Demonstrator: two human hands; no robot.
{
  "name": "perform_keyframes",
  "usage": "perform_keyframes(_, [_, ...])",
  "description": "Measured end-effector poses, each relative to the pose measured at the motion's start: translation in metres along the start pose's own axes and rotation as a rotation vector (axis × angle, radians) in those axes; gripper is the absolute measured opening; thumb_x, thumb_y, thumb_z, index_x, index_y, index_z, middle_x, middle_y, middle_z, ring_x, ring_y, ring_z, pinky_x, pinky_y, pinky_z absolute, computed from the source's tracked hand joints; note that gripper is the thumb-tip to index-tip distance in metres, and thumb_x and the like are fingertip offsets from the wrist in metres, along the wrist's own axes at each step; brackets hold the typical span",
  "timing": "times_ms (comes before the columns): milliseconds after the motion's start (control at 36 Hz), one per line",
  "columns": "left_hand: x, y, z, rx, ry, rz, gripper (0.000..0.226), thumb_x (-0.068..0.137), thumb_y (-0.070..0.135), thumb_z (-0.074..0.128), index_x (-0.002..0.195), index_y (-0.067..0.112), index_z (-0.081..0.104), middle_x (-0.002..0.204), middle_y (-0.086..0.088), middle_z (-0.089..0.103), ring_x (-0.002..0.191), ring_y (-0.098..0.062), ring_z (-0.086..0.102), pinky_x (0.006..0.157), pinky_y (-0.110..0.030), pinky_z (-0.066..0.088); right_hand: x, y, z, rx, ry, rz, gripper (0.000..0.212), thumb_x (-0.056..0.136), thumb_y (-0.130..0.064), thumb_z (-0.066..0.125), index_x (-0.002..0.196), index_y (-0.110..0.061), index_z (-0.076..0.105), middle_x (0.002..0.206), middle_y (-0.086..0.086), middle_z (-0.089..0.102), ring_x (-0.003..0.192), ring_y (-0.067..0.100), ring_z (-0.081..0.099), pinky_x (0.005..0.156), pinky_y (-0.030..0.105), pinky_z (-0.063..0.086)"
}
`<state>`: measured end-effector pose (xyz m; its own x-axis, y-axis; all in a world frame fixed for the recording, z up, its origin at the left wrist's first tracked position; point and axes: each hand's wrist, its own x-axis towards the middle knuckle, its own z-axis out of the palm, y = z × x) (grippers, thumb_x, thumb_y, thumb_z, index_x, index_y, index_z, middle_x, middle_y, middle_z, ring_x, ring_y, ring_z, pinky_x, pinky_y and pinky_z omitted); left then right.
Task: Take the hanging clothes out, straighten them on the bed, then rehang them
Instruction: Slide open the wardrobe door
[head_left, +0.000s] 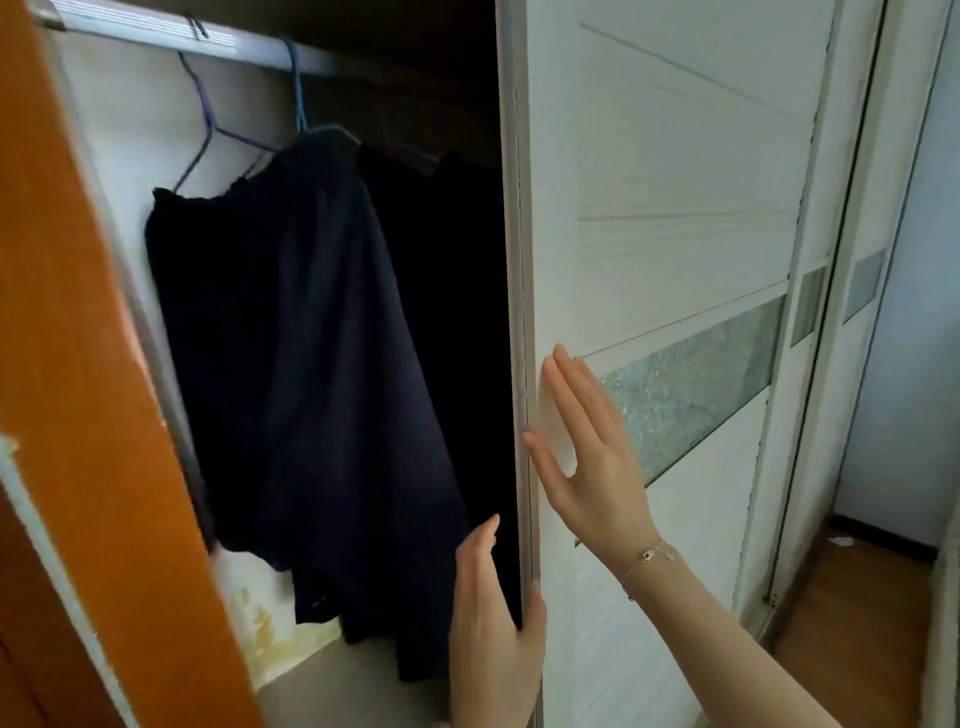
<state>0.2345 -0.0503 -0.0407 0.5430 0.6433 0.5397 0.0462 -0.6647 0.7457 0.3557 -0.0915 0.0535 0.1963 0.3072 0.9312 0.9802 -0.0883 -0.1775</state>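
Pressing on the sliding door (675, 208), the right hand (587, 441) lay flat and straight-fingered, the left hand (488, 623) pinched its edge lower down, dark clothes (291, 364) hanging just left of that door.

L hand (493, 623) grips door (675, 208) edge, R hand (587, 447) flat on it; dark clothes (311, 364) hang.
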Motion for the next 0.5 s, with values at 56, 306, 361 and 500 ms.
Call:
perform_keyframes(56, [0.014, 0.002, 0.02, -0.05, -0.098, -0.089, 0.07, 0.092, 0.016, 0.063, 0.137, 0.047, 0.019, 0.129, 0.035, 0.031, 0.122, 0.015, 0.037, 0.11, -0.018, 0.036, 0.003, 0.018, -0.001, 0.011, -0.006, 0.003, 0.058, 0.092, -0.019, 0.058, 0.143, -0.008, 0.035, 0.152, 0.003, 0.029, 0.143, 0.019, 0.024, 0.117, 0.027, 0.022])
perform_keyframes(306, [0.06, 0.005, 0.1, -0.058, -0.115, -0.113, 0.051, 0.095, 0.014, 0.061, 0.14, 0.026, 0.041, 0.128, 0.025, 0.047, 0.106, 0.025, 0.048, 0.085, 0.006, 0.038, 0.013, 0.091, -0.007, 0.057, -0.024, 0.037, 0.057, 0.094, -0.018, 0.051, 0.145, -0.008, 0.028, 0.154, 0.001, 0.024, 0.145, 0.018, 0.018, 0.119, 0.025, 0.015])
perform_keyframes(361, [0.069, 0.004, 0.114, -0.059, -0.122, -0.133, 0.05, 0.094, 0.014, 0.062, 0.139, 0.023, 0.043, 0.132, 0.015, 0.052, 0.113, 0.01, 0.053, 0.094, -0.005, 0.042, 0.014, 0.103, -0.007, 0.072, -0.033, 0.051, 0.058, 0.095, -0.018, 0.05, 0.146, -0.009, 0.025, 0.154, -0.001, 0.022, 0.146, 0.017, 0.015, 0.118, 0.022, 0.014])
perform_keyframes(500, [0.09, 0.003, 0.149, -0.119, -0.14, -0.171, 0.047, 0.09, 0.012, 0.066, 0.114, 0.046, 0.045, 0.12, 0.011, 0.062, 0.113, -0.004, 0.059, 0.098, -0.032, 0.053, 0.017, 0.137, -0.004, 0.065, -0.024, 0.07, 0.058, 0.096, -0.02, 0.047, 0.147, -0.013, 0.021, 0.155, -0.005, 0.017, 0.146, 0.015, 0.012, 0.118, 0.021, 0.011])
